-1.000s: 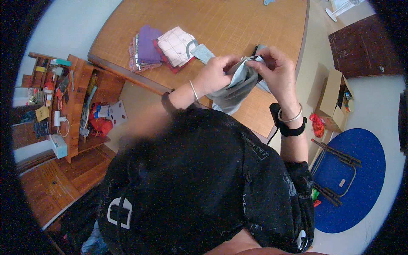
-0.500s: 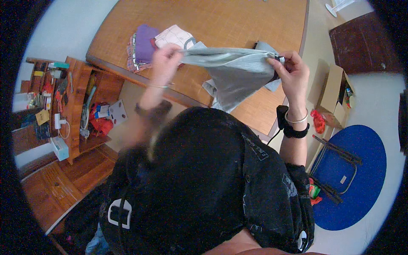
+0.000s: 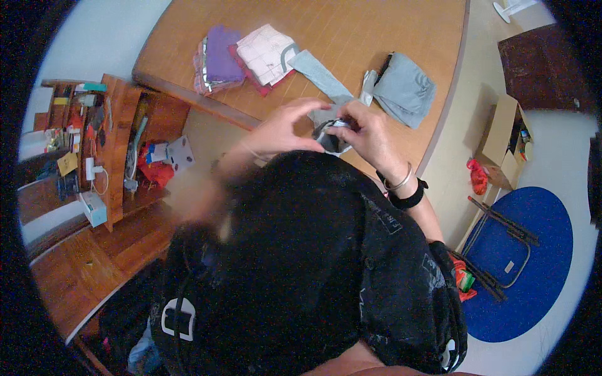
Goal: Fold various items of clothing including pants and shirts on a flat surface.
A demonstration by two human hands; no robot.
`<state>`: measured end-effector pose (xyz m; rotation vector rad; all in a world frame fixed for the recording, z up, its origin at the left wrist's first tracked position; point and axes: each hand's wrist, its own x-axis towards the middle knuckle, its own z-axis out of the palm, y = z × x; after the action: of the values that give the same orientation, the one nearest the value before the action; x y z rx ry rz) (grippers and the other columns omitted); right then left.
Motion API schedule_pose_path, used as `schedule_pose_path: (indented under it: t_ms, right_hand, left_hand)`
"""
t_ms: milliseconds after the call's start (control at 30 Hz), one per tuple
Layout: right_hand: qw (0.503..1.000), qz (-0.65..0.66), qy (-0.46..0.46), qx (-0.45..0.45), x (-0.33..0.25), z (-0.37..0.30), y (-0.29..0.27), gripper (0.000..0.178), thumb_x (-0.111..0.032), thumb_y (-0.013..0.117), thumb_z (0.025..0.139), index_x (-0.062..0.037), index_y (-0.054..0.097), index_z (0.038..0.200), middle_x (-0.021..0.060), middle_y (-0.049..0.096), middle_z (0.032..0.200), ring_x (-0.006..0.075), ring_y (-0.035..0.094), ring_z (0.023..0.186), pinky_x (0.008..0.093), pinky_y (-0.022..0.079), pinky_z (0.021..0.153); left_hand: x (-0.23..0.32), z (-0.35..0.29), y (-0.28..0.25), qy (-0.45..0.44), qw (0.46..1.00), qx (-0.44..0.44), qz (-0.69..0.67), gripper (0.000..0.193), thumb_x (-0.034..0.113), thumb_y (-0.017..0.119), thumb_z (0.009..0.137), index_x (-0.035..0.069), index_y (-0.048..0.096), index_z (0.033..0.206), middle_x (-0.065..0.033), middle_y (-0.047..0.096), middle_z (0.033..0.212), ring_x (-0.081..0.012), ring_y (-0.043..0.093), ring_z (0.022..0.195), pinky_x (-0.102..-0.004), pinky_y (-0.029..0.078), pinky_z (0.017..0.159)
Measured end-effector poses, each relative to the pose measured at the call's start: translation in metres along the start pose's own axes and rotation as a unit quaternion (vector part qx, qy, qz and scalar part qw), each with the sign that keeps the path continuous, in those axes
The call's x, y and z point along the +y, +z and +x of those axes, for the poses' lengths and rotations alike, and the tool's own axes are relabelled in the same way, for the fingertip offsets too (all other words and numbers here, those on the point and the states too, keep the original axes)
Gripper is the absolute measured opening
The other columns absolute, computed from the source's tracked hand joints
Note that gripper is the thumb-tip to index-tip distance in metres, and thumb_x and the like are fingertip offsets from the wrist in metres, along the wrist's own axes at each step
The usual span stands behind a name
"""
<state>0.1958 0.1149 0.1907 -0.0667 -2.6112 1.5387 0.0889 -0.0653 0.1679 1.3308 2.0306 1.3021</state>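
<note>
My left hand point(image 3: 285, 128) and my right hand point(image 3: 369, 133) meet over the near edge of the wooden table point(image 3: 376, 37), both gripping a small bunched grey garment point(image 3: 329, 128) between them. Only a little of the cloth shows between the fingers. My right wrist wears a bangle and a black band. Just beyond my hands a long grey-blue cloth strip point(image 3: 320, 74) lies on the table. A folded grey garment point(image 3: 406, 91) rests to the right of it.
A purple folded cloth point(image 3: 221, 55) and a white-and-pink folded stack point(image 3: 268, 55) lie at the table's left. A cluttered wooden shelf point(image 3: 119, 144) stands left. A cardboard box point(image 3: 501, 141), a folded chair point(image 3: 501, 241) and a round blue rug point(image 3: 533, 263) are on the right.
Half a second ago my hands held the grey garment stretched wide apart. They have since come together, bunching it small, and a folded grey garment now shows on the table's right.
</note>
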Motion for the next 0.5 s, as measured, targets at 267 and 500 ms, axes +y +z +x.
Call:
schedule_pose_path:
  t_ms: [267,500]
  right_hand:
    - [0.994,0.083,0.065,-0.025,-0.003,-0.011,0.004,0.024,-0.01,0.066,0.072,-0.0028,0.053,0.09,0.0141,0.056,0.083,0.031,0.056,0.078,0.0366,0.045,0.067]
    - [0.999,-0.037,-0.025,-0.011,0.066,-0.032,0.036,0.026,-0.003,0.07,0.068,-0.0011,0.054,0.089,0.0107,0.054,0.079,0.0204,0.056,0.068,0.0295,0.045,0.061]
  left_hand:
    - [-0.001,-0.002,0.027,-0.091,0.992,-0.083,-0.037,0.016,0.004,0.058,0.075,-0.001,0.055,0.09,-0.0121,0.059,0.078,-0.0158,0.058,0.072,-0.0291,0.044,0.064]
    - [0.022,-0.015,0.017,-0.081,0.986,0.03,-0.145,0.023,-0.004,0.048,0.076,-0.001,0.056,0.097,-0.0081,0.06,0.082,-0.0128,0.056,0.074,-0.0253,0.043,0.066]
